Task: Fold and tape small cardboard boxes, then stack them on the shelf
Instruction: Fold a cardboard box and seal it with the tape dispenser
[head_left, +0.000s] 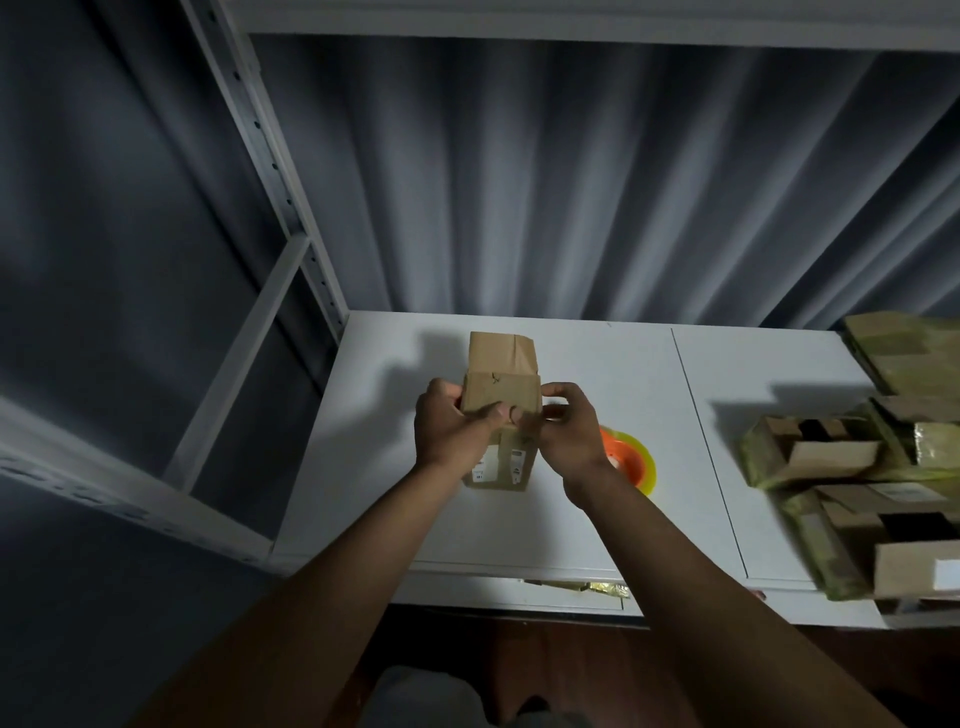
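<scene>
Both your hands, left (451, 426) and right (569, 436), pinch the small cardboard box (501, 400); it's likely light and crushable, so hold its folded edges, tape roll (631, 462) at four o'clock.

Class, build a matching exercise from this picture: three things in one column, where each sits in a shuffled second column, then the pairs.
Things:
1. small cardboard box
2. tape roll
3. pile of taped boxes

Places:
A. at the right end of the white shelf
B. gripped between the left hand and right hand
C. on the shelf, partly behind the right hand

Pairs: 1-B, 2-C, 3-A
</scene>
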